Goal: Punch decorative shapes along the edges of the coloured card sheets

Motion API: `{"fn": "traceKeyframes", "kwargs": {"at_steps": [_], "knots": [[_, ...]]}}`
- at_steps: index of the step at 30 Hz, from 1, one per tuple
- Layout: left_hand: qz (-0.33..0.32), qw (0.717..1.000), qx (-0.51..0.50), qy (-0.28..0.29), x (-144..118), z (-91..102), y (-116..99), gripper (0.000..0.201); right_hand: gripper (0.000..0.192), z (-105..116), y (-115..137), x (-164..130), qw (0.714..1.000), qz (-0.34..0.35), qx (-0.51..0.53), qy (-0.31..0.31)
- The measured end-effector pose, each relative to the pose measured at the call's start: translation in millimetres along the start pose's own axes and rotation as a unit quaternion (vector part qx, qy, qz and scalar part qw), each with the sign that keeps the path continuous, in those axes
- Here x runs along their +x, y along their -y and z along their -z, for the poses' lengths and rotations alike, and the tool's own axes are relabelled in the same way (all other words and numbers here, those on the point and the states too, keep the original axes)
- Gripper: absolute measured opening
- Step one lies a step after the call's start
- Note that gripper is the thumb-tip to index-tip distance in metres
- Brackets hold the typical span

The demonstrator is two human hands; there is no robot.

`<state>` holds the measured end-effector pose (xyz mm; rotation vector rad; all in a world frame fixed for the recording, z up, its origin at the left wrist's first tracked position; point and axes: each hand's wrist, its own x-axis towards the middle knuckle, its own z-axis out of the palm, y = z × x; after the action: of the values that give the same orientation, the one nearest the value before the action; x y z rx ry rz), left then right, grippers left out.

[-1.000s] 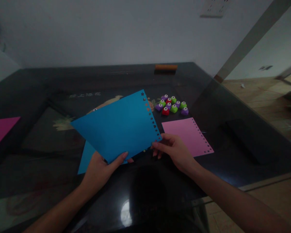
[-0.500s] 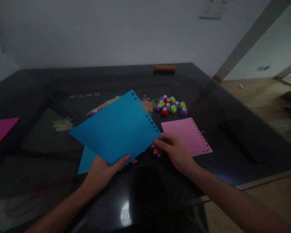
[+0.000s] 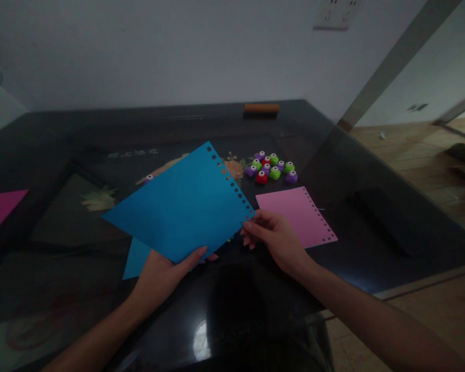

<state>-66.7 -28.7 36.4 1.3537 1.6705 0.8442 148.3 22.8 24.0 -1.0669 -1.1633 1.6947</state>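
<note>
A blue paper sheet (image 3: 174,206) with a row of punched shapes along its right edge is held tilted above the table. My left hand (image 3: 172,271) grips its lower edge, thumb on top and the other fingers underneath. At the sheet's right corner, my right hand (image 3: 277,235) is closed, with thumb and forefinger pinching the paper. Under the held sheet, part of another blue sheet (image 3: 135,261) shows. A pink paper sheet (image 3: 287,214), also punched along its right edge, lies just beyond my right hand.
Several small purple, green and red craft punches (image 3: 271,168) are grouped behind the pink sheet. One more purple punch (image 3: 150,178) peeks out behind the blue sheet. A magenta sheet (image 3: 2,209) lies far left. An orange-brown roll (image 3: 261,108) rests at the dark table's (image 3: 201,121) back edge.
Both hands keep their hold on the blue sheet, whose left corner has shifted slightly left and down. The whole view has moved a little.
</note>
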Motion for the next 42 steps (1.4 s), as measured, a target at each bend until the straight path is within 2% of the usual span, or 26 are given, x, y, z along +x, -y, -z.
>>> {"fn": "traceKeyframes", "kwargs": {"at_steps": [4,8,12,15,17,22,24,28,32,33,34,35,36,37,38,39,40,42], "knots": [[0.008,1.0,0.013,-0.019,0.3,-1.2,2.4,0.032,0.019,-1.6,-1.1,-0.5,0.999,0.0,0.03,-0.012],[0.03,0.999,0.036,-0.003,1.2,-1.3,4.6,0.034,0.021,-3.2,-2.3,-0.9,0.998,0.006,0.061,-0.014],[0.029,0.999,0.005,0.027,1.2,-2.9,1.1,0.032,0.022,-4.6,-1.2,-1.8,0.996,-0.011,0.09,-0.001],[0.06,0.993,-0.058,0.081,1.1,-0.6,-3.8,0.032,0.022,-5.0,0.8,-2.8,0.995,-0.018,0.101,0.011],[0.083,0.984,-0.078,0.139,1.5,5.0,-5.7,0.033,0.022,-4.4,1.9,-3.2,0.995,-0.02,0.098,0.022],[0.076,0.958,-0.035,0.275,3.5,29.5,-4.1,0.034,0.021,-1.7,2.3,-1.8,0.996,-0.026,0.072,0.046],[0.087,0.929,-0.039,0.358,1.9,37.6,-5.4,0.032,0.02,-1.1,1.6,-1.1,0.996,-0.026,0.06,0.053],[0.119,0.83,-0.007,0.546,-8.2,43.2,-16.5,0.037,0.02,-2.0,0.4,-0.8,0.996,-0.028,0.047,0.065],[0.056,0.721,0.002,0.69,-17.9,46.7,-26.0,0.053,0.021,-5.0,-2.8,-0.9,0.996,-0.035,0.032,0.082],[0.05,0.712,-0.02,0.7,-18.6,48.1,-26.3,0.055,0.022,-6.2,-4.2,-1.1,0.995,-0.039,0.024,0.088],[0.053,0.73,-0.048,0.68,-18.4,48.9,-25.8,0.057,0.022,-7.5,-5.7,-1.4,0.995,-0.042,0.014,0.094],[0.059,0.768,-0.078,0.632,-17.2,48.6,-24.6,0.057,0.023,-9.1,-7.3,-1.9,0.994,-0.043,0.003,0.102],[0.067,0.828,-0.102,0.547,-15.2,46.9,-22.8,0.056,0.024,-10.9,-8.9,-2.7,0.993,-0.045,-0.007,0.11],[0.053,0.892,-0.113,0.435,-12.6,43.5,-20.7,0.052,0.024,-12.8,-10.3,-3.5,0.992,-0.046,-0.016,0.117],[0.016,0.934,-0.101,0.342,-9.4,38.6,-18.4,0.044,0.025,-14.7,-11.6,-4.5,0.991,-0.047,-0.024,0.124],[-0.015,0.965,-0.073,0.251,-6.2,32.4,-15.9,0.035,0.025,-16.7,-12.7,-5.5,0.99,-0.048,-0.033,0.129],[-0.038,0.978,-0.049,0.198,-3.2,25.7,-13.4,0.029,0.025,-18.5,-13.6,-6.5,0.989,-0.049,-0.041,0.132],[-0.069,0.985,0.0,0.16,1.0,12.8,-8.8,0.023,0.024,-21.7,-14.7,-8.3,0.987,-0.048,-0.06,0.138]]}}
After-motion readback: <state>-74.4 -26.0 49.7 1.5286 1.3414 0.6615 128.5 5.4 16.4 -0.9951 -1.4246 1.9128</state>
